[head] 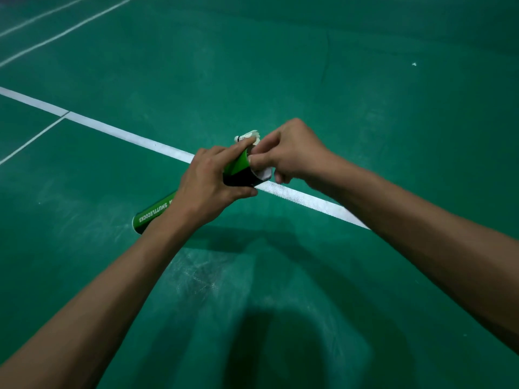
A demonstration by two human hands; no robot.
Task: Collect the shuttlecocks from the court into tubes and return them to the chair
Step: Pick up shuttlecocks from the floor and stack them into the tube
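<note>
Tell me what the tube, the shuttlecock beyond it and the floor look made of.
Tube: probably cardboard under a glossy printed green and black wrap; it shows sheen and lettering. Far shuttlecock: white, seemingly feathers, with a pale rounded tip, perhaps cork; too small to be sure. Floor: matte green mat, likely vinyl, scuffed.

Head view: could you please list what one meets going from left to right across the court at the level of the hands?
Tube's printed end → left hand gripping the tube → right hand at the tube's mouth → small white speck, far right.
</note>
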